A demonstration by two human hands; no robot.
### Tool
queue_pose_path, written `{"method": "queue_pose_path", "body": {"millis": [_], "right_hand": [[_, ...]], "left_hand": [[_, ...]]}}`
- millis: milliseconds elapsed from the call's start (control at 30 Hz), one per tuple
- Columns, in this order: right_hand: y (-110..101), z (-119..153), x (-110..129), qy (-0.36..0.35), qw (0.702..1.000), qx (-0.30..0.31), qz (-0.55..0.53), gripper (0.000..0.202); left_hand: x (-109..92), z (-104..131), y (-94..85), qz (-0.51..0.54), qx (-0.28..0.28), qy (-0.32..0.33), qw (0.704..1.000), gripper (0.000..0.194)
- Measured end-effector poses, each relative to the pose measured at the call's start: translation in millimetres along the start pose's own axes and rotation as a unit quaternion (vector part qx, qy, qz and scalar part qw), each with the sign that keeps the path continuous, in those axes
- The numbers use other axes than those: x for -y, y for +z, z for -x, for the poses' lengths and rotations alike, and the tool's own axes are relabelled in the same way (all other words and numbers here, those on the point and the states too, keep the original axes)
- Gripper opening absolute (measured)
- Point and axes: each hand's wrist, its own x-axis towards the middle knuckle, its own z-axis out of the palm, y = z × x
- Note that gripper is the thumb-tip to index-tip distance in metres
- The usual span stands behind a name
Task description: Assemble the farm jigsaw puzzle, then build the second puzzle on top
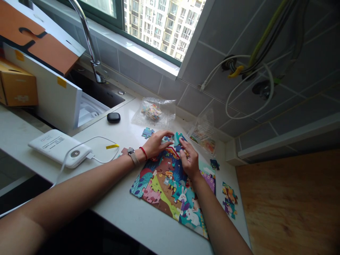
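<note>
A colourful jigsaw puzzle (164,177), much of it joined, lies on the white counter. My left hand (157,144) rests at its far edge, thumb and fingers apart over the pieces there. Close by on the right, my right hand (190,160) has its fingers bent around a teal puzzle piece (178,137) at the same edge; the fingers hide part of it. Loose pieces lie about: a blue piece (147,132) beyond my left hand, a dark piece (214,164) to the right, and a joined pair of pieces (230,200) near the right edge.
A clear bag of pieces (152,110) and another plastic bag (204,134) lie by the tiled wall. To the left are a white power bank (60,147) with its cable, a black case (113,117), and a sink (102,94) with boxes and a faucet (89,39).
</note>
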Motion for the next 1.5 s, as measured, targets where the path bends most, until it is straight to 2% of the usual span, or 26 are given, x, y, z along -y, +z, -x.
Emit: {"method": "queue_pose_path", "body": {"millis": [200, 433, 567, 700, 800, 867, 1100, 1400, 1500], "right_hand": [[1.7, 0.1, 1.7, -0.009, 1.000, 0.007, 0.001, 0.046], [1.6, -2.8, 8.5, -0.013, 1.000, 0.017, -0.013, 0.028], [4.3, -1.6, 9.2, 0.007, 0.999, 0.022, -0.034, 0.020], [7.6, -1.2, 7.3, 0.084, 0.995, -0.032, -0.043, 0.014], [9.4, -2.7, 3.6, 0.143, 0.983, -0.092, -0.069, 0.019], [10.0, -4.0, 1.4, 0.159, 0.977, -0.110, -0.086, 0.024], [8.9, -3.2, 0.9, 0.153, 0.983, -0.056, -0.083, 0.028], [9.2, -5.7, -2.5, 0.130, 0.988, -0.043, -0.068, 0.026], [9.6, -6.0, -2.0, 0.143, 0.985, -0.053, -0.077, 0.026]], "left_hand": [[-0.6, 0.2, 0.1, 0.019, 0.003, -0.025, 1.000, 0.028], [-1.4, 1.9, 0.7, 0.020, 0.006, -0.037, 0.999, 0.026], [-2.4, 1.3, 0.9, 0.019, -0.003, -0.044, 0.999, 0.024], [-3.1, 0.1, 0.2, 0.009, -0.014, -0.047, 0.999, 0.021], [-2.2, 0.5, 0.3, 0.010, -0.011, -0.043, 0.999, 0.020], [-0.9, 1.4, 0.9, 0.008, -0.001, -0.038, 0.999, 0.020], [2.1, 2.9, 2.2, -0.014, 0.009, -0.042, 0.999, 0.019], [-0.3, 1.9, 0.5, -0.011, 0.014, -0.037, 0.999, 0.018], [-1.5, 1.8, -0.3, -0.006, 0.016, -0.035, 0.999, 0.017]]}}
